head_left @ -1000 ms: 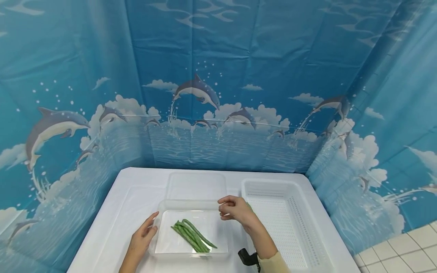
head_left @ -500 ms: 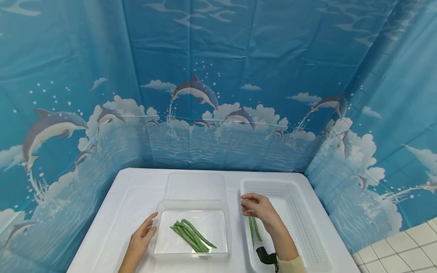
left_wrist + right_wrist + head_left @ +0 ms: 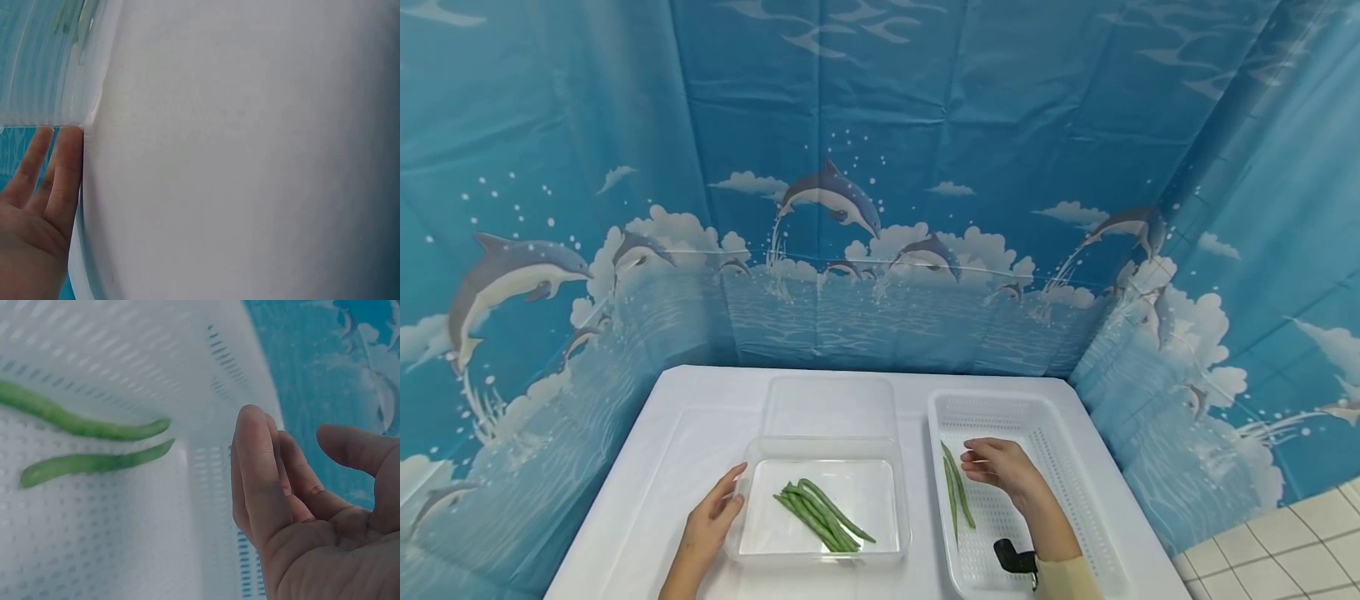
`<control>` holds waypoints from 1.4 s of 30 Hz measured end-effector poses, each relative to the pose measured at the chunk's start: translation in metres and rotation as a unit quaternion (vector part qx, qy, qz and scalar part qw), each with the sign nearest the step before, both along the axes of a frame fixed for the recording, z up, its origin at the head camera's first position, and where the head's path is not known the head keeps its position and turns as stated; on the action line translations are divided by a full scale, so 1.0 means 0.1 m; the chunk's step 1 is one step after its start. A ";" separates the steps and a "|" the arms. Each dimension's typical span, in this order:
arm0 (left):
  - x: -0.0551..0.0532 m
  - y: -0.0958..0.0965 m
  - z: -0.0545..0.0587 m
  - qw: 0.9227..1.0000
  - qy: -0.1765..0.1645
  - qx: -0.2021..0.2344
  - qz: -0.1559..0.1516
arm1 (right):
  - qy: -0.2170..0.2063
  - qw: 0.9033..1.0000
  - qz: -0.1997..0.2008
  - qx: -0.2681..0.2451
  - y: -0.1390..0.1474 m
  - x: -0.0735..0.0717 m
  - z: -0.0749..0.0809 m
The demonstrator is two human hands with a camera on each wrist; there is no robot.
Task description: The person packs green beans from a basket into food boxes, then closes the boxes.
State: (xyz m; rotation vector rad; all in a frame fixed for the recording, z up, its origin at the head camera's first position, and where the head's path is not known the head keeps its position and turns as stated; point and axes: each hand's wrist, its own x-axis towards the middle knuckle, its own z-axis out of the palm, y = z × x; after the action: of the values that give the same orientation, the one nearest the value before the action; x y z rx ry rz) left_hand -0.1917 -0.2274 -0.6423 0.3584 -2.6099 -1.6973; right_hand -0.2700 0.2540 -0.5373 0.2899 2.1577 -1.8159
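Observation:
Several green beans (image 3: pixel 823 515) lie in a loose bunch inside a clear plastic box (image 3: pixel 901 500). My left hand (image 3: pixel 706 525) is at the box's left side; in the left wrist view its extended fingertips (image 3: pixel 70 134) reach the wall. On the right stands a white perforated basket (image 3: pixel 1078 500), where two green beans (image 3: pixel 961 496) lie side by side along the left wall. Just right of them, over the basket, is my right hand (image 3: pixel 1011 475). The right wrist view shows its thumb (image 3: pixel 353 447) apart from the fingers and nothing held.
A translucent flat lid (image 3: pixel 829 407) lies behind the box on the white table (image 3: pixel 692 433). A black wrist-camera mount (image 3: pixel 1015 557) sits at my right wrist. Blue dolphin-print curtains (image 3: pixel 880 325) enclose the table's back and sides.
My right hand has moved right from the box to over the basket and let go of two green beans there. The left hand has stayed at the box.

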 end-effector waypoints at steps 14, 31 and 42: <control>0.00 -0.01 0.00 1.000 0.006 0.004 -0.001 | -0.062 0.997 -0.008 0.045 0.14 -0.10 -0.38; -0.01 -0.01 -0.01 1.000 0.004 0.011 0.000 | -0.069 0.996 0.022 0.055 0.10 -0.17 -0.54; -0.02 -0.01 -0.03 1.000 0.009 0.005 -0.001 | -0.022 0.984 -0.013 0.177 -0.13 -0.23 -0.68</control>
State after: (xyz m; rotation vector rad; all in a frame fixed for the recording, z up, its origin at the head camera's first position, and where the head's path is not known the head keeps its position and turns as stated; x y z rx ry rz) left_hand -0.1933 -0.2287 -0.6453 0.3405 -2.5909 -1.7075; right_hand -0.2928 0.2407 -0.6051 0.4350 2.4463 -1.4144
